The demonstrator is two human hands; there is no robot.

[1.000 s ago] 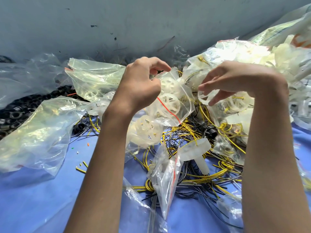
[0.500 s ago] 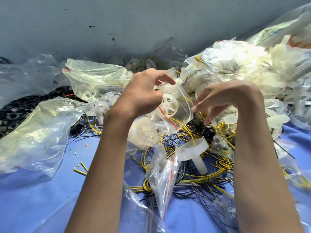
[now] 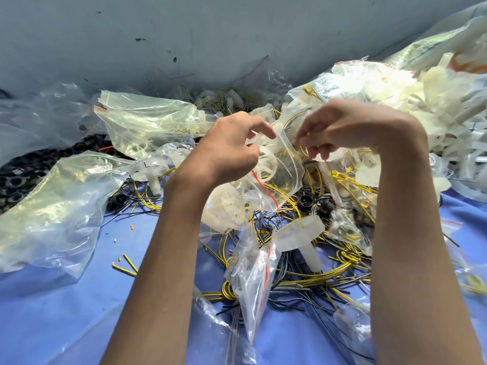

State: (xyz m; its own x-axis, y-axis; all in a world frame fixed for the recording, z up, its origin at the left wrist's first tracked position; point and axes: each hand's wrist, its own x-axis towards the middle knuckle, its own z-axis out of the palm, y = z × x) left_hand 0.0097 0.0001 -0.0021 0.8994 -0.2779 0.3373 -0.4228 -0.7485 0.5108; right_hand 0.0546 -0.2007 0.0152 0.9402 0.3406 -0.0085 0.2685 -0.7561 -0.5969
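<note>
A clear zip bag (image 3: 279, 177) with a red stripe holds white plastic wheel-shaped parts and hangs above the blue table. My left hand (image 3: 232, 151) grips the bag's upper left part, its fingers curled round the plastic. My right hand (image 3: 345, 130) is just to the right, with curled fingertips pinching the bag's open top edge. What lies under the right palm is hidden.
A tangle of yellow and black wires (image 3: 311, 275) covers the blue table (image 3: 66, 312) below the hands. A second small zip bag (image 3: 253, 280) and a white T-shaped part (image 3: 303, 235) lie on it. Large clear bags (image 3: 52, 206) sit left, white plastic parts (image 3: 395, 96) right, and a grey wall (image 3: 210, 35) behind.
My right hand has moved left from the pile of white parts to the bag's top edge. My left hand has kept its grip and shifted slightly.
</note>
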